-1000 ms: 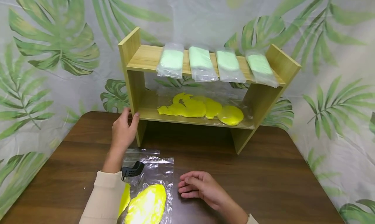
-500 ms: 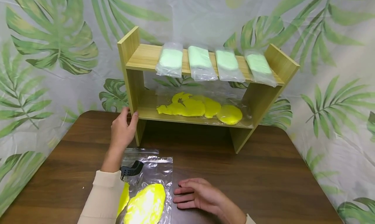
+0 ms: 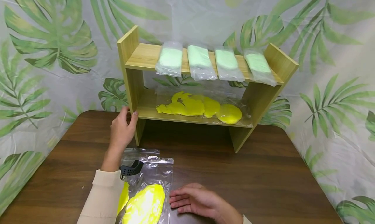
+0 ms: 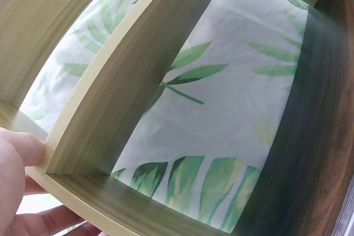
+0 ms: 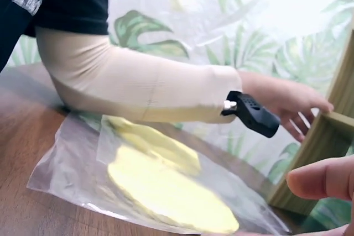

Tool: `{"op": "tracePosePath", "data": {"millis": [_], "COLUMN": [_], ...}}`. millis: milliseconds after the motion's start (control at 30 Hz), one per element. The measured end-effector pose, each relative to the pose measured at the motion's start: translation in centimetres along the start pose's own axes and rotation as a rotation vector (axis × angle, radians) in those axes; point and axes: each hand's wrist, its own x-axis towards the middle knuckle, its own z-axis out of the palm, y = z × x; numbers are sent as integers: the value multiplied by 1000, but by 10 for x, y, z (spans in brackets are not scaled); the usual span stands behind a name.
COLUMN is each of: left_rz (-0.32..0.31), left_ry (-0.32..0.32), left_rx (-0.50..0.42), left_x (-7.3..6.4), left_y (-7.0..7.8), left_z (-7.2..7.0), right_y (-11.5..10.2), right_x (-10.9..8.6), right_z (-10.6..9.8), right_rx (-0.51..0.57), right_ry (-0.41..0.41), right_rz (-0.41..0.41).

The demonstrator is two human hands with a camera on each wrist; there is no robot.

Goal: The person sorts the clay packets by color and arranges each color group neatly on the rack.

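Note:
My left hand (image 3: pixel 121 128) grips the left side panel of a small two-tier wooden shelf (image 3: pixel 142 57). The left wrist view has the thumb (image 4: pixel 25 148) on the panel's front edge, with the fingers (image 4: pixel 44 220) round its outer side. Low over the table, my right hand (image 3: pixel 197 201) holds nothing, its fingers loosely bent and pointing left. Right beside its fingertips lies a clear zip bag (image 3: pixel 166 175) with a flat, doughy yellow slab (image 3: pixel 145 203) inside. A second bagged yellow slab (image 3: pixel 123 198) lies partly under it, half hidden by the left sleeve.
Several bagged pale green blocks (image 3: pixel 199 56) lie along the upper tier, their bag ends hanging over its front edge. Flat yellow pieces (image 3: pixel 190 106) in clear bags fill much of the lower tier. The dark wooden table (image 3: pixel 263 185) ends at a leaf-printed cloth (image 3: pixel 202 12).
My right hand has moved left and slightly down to the edge of the front zip bag. The left hand keeps its grip on the shelf, which has not moved on the table.

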Motion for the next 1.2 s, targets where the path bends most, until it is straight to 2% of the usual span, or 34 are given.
{"op": "tracePosePath", "data": {"millis": [600, 767, 900, 1000, 1067, 1200], "left_rz": [-4, -14, -15, -15, -17, -23], "left_ry": [-6, -19, -15, -11, -14, -24], "left_rx": [-1, -3, -2, -2, -5, -7], "left_x": [0, 0, 0, 0, 0, 0], "left_y": [-3, -3, -3, -3, -3, -3], "left_z": [0, 0, 1, 1, 1, 1], "right_y": [8, 8, 8, 7, 6, 4], "right_x": [4, 6, 9, 11, 12, 11], "right_z": [8, 10, 9, 8, 6, 3], "right_rx": [7, 27, 9, -7, -7, 9], "right_ry": [27, 136, 314, 417, 442, 426], "right_rz": [-43, -118, -195, -206, -193, -155]}}
